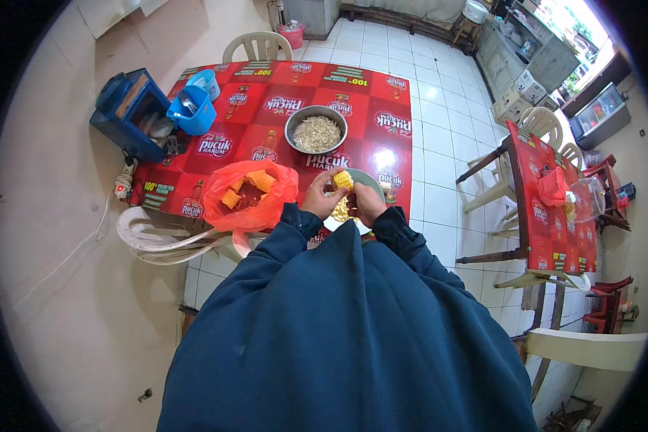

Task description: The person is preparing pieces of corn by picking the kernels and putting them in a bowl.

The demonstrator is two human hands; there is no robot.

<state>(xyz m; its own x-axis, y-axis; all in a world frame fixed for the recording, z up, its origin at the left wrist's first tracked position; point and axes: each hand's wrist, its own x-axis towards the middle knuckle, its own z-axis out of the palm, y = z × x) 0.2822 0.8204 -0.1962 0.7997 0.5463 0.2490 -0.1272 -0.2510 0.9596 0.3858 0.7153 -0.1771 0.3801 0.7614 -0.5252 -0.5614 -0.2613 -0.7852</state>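
My left hand (321,195) grips a short piece of yellow corn cob (343,179) between thumb and fingers, above a pale plate (368,179). At the cob's lower right side, the curled fingers of my right hand (369,204) press against it; their tips are partly hidden. Loose corn kernels (341,211) lie on the plate under my hands. To the left, an open orange-red plastic bag (278,208) contains several cut corn cob pieces (230,198). A steel bowl (290,137) beyond the plate holds pale, thin strands of food (317,134), probably bean sprouts.
The table has a red printed cover (281,121). Blue plastic containers (193,123), one with cutlery, stand beside a blue box (135,121) at far left. White plastic chairs (162,237) flank the table. Across the tiled floor (437,162) is another red-covered table (553,216).
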